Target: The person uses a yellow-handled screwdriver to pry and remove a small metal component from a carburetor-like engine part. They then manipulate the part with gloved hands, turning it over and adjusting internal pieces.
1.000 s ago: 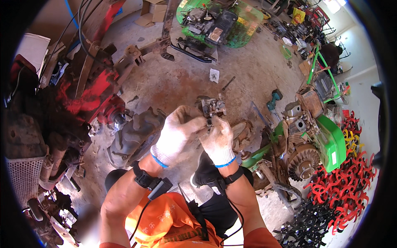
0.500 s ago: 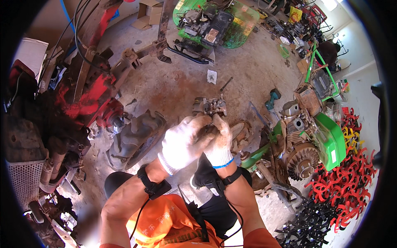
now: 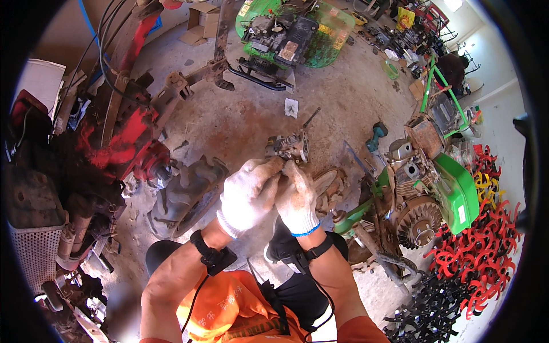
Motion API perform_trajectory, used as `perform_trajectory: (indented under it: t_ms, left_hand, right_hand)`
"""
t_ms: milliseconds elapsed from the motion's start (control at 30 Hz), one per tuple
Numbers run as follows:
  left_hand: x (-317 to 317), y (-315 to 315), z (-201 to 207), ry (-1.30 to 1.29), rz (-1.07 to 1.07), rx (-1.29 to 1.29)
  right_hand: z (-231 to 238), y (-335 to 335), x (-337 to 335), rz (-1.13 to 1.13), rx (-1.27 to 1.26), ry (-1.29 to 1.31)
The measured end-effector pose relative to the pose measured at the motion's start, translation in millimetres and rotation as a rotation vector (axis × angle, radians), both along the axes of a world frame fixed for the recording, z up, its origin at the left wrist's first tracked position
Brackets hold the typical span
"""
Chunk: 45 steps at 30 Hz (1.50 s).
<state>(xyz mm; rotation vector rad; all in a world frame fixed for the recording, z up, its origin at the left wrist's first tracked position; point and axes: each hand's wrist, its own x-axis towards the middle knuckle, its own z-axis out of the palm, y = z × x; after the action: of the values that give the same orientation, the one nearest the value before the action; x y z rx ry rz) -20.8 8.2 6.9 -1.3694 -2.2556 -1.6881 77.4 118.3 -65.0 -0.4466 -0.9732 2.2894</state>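
Close together in front of me, both my hands wear white knitted work gloves with dirty fingertips. My left hand (image 3: 247, 191) is closed, its fingers at the near side of a small greasy metal carburetor (image 3: 290, 146). The fingertips of my right hand (image 3: 297, 197) pinch at the same near edge. The carburetor is held up above the floor, its round opening facing right. Exactly where the fingertips grip it is partly hidden by the gloves.
A dark engine shroud (image 3: 186, 194) lies left, beside red machinery (image 3: 128, 134). An engine with a finned flywheel (image 3: 419, 223) and green tank (image 3: 454, 194) stands right, near a teal cordless drill (image 3: 376, 137). Red curved blades (image 3: 472, 257) are piled far right; a green machine (image 3: 286, 37) stands ahead.
The carburetor has turned between my hands, so its round opening now shows on the right. My right hand has shifted slightly left and down.
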Motion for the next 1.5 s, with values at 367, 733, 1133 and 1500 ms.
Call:
perform_trajectory:
  t_ms: [367, 733, 1133, 1500]
  left_hand:
    - [-5, 6, -1, -0.95, -0.056, 0.274]
    - [-11, -3, 11, -1.429, -0.278, 0.418]
    - [-13, -7, 13, -1.279, -0.23, 0.344]
    - [-16, -11, 12, -1.264, -0.312, 0.291]
  right_hand:
    - [21, 6, -7, 0.059, -0.333, 0.237]
    - [32, 21, 0, 0.242, -0.477, 0.387]
    - [27, 24, -5, 0.277, -0.355, 0.383]
    - [53, 25, -3, 0.323, -0.577, 0.387]
